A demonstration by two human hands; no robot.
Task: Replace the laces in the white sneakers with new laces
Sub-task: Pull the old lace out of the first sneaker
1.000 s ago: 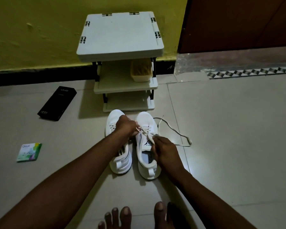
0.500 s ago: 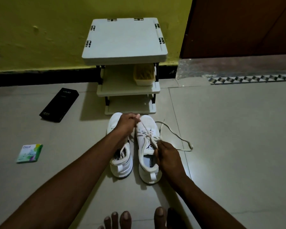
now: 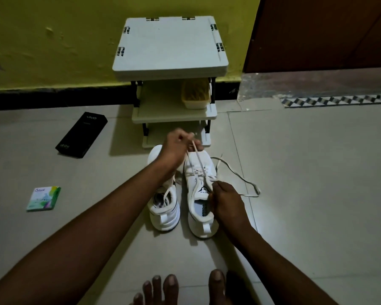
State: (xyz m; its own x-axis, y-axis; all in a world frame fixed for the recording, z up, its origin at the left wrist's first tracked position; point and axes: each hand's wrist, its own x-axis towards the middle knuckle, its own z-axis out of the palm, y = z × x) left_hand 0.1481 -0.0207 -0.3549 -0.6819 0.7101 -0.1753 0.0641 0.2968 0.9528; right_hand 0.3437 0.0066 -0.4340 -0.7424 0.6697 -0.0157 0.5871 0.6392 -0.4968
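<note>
**Left hand [image 3: 177,146] draws a flat white lace [image 3: 198,158] taut above the sneaker while the right hand [image 3: 226,201] anchors it.**

The left hand's curled fingers pinch the lace over the toe of the white mesh sneaker with dark trim [image 3: 193,190]. The right hand pinches the same strand down at the tongue. This sneaker stands on the pale tiled floor [image 3: 306,183] just beside its matching white sneaker [image 3: 165,214], and the lace's slack tail [image 3: 240,175] trails off to the right. To do this step well, keep the lower hand firm so the shoe does not lift, pull in line with the eyelets, work one crossing at a time and keep the lace untwisted. I cannot tell whether this lace is old or new.
</note>
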